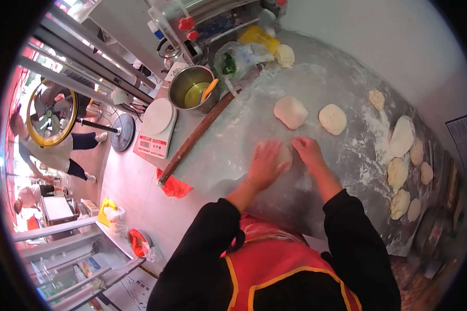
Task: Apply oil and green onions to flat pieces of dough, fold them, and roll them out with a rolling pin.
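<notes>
My left hand (267, 163) lies flat, palm down and fingers a little spread, on a round of pale dough (285, 156) on the metal worktop (233, 132). Just right of that dough is my right hand (306, 151), its fingers curled and thumb near the fingertips; whether it pinches anything is not clear. Beyond my hands lie two flattened dough rounds, one (290, 112) straight ahead and one (332, 119) to its right. Several more dough pieces (397, 173) rest on the floured right side, and another lump (285, 56) sits at the far end.
A long wooden rolling pin (202, 136) lies along the left edge. Beside it stand a kitchen scale (157, 126) and a steel pot (192, 89) with yellow liquid and an orange-handled tool. A plastic bag (243, 58) is farther back. Two people (43, 147) are beyond the fan (51, 112).
</notes>
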Demonstrator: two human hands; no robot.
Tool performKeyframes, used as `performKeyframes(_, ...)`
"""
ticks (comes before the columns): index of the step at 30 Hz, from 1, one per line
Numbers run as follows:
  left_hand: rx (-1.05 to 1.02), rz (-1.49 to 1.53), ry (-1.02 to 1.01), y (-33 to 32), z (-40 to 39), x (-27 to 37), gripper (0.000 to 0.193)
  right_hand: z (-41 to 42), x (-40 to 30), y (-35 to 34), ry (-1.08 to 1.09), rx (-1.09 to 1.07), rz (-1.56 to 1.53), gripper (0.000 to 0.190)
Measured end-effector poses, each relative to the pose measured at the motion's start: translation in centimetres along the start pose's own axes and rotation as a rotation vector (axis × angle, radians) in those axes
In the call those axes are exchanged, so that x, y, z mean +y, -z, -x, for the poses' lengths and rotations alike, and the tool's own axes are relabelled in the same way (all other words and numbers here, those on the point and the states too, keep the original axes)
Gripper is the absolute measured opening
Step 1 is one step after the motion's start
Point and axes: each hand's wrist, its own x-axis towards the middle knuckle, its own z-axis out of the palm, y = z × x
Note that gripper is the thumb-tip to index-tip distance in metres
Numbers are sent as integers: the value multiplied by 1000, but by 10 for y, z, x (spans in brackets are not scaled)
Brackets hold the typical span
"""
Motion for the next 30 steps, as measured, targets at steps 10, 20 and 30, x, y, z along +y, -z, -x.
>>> performKeyframes(10,203,696,614,22,37,9,54,104,52,-17,30,61,103,30)
performKeyframes(20,1,188,319,-7,53,44,81,59,34,-26,100,-22,265,41)
performKeyframes(30,240,707,516,-14,68,44,66,91,56,-51,-95,18,101,42)
